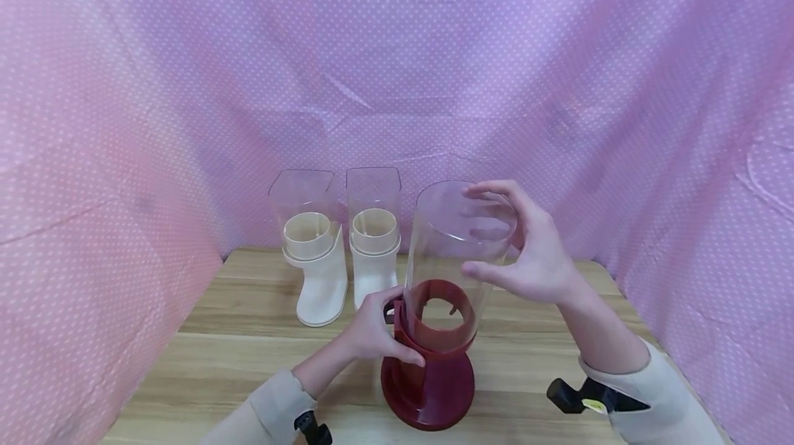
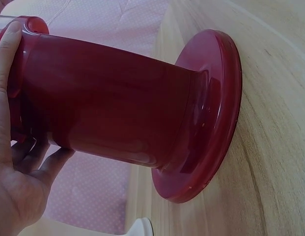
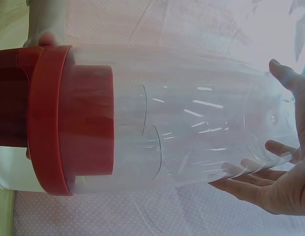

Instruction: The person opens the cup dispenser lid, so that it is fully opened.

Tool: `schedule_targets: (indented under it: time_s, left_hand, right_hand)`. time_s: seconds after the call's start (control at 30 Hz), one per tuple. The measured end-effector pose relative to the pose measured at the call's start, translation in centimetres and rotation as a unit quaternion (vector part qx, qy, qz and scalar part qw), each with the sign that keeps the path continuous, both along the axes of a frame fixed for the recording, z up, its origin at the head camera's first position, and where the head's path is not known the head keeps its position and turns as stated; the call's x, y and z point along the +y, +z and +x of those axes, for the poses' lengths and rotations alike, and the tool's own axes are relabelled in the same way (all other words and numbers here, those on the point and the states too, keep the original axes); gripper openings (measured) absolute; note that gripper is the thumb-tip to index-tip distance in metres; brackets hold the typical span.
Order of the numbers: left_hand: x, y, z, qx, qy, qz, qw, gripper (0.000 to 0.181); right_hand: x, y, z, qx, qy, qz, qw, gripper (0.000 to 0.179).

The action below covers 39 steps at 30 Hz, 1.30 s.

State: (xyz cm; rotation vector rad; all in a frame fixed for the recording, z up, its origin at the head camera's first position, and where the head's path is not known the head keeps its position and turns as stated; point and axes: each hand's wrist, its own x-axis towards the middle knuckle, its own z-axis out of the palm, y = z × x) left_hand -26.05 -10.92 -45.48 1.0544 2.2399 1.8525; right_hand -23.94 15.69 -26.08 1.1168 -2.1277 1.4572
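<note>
A red dispenser stand with a round foot stands upright on the table in front of me. On its collar sits a tall clear plastic cylinder, its wide rim uppermost. My left hand grips the collar from the left, thumb in front; in the left wrist view its fingers curl behind the stand. My right hand holds the cylinder near its top, thumb on the near side and fingers round the far side. The wrist view shows some fingers through the clear wall.
Two cream dispensers stand at the back left: one cream stand and another, each topped by a clear squarish container. They rest on a wood-grain table. A pink dotted cloth hangs behind and on both sides.
</note>
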Motion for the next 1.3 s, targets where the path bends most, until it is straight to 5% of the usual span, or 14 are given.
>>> schedule_targets:
  time_s: [0.87,1.07,1.3]
  left_hand:
    - [0.0,0.1,-0.1,-0.006,-0.011,0.012,0.9999,0.087]
    - [0.1,0.1,0.2,-0.01,-0.007,0.006,0.9999,0.086]
    - [0.2,0.2,0.6,-0.02,-0.004,0.011,0.9997,0.104]
  right_hand:
    - [0.7,1.2,0.1,0.008,0.026,-0.05,0.9984,0.095]
    - [1.5,2.4,0.4,0.028,-0.009,-0.056,0.998,0.091]
    - [3.2,4.1,0.3,-0.009,0.041,-0.147,0.9883,0.086]
